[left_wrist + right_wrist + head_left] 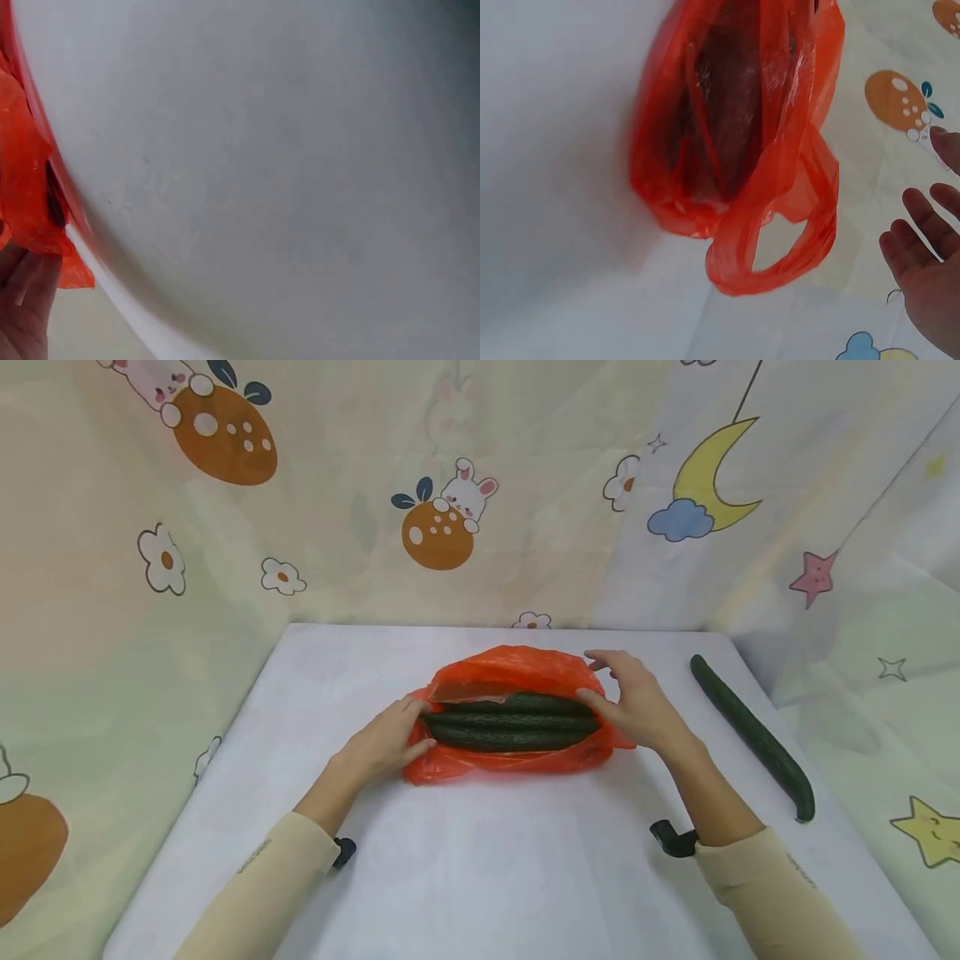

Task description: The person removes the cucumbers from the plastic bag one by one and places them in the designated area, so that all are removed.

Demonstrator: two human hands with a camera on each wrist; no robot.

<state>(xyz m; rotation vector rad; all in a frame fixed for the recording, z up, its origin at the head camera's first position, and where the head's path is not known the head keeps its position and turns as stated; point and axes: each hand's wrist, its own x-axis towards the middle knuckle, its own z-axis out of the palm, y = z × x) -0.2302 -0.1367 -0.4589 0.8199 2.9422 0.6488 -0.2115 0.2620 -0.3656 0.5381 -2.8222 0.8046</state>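
Clock as in head view, 12 at the far table edge. Orange-red plastic bag sits mid-table, mouth gaping upward, dark green bagged cucumbers inside; at least two show, exact count hidden by the film. Their long axis runs 9 to 3, same as the bag, so one end points at each hand. Left hand is at the bag's 9 o'clock end, touching it, thumb and fingers a little apart across the rim; left wrist view has its fingertips tucked behind the film, so cannot tell whether they pinch it. Bag lies at its 3 o'clock. Right hand is at the 3 o'clock end, thumb and forefinger wide, holding nothing; head view overlaps its thumb with the bag edge, but right wrist view shows clear space between the fingers and the bag, with a handle loop hanging on that side. Bag lies at its 9 o'clock. Key relation: one loose cucumber lies outside the bag, toward 3 to 4 o'clock from the right hand, behind its outer side rather than before the fingertips. Long axis slants 11 to 5, far end nearest 11. Right hand is much nearer; left is across the bag. A grip across that cucumber would probably need the wrist turned outward.
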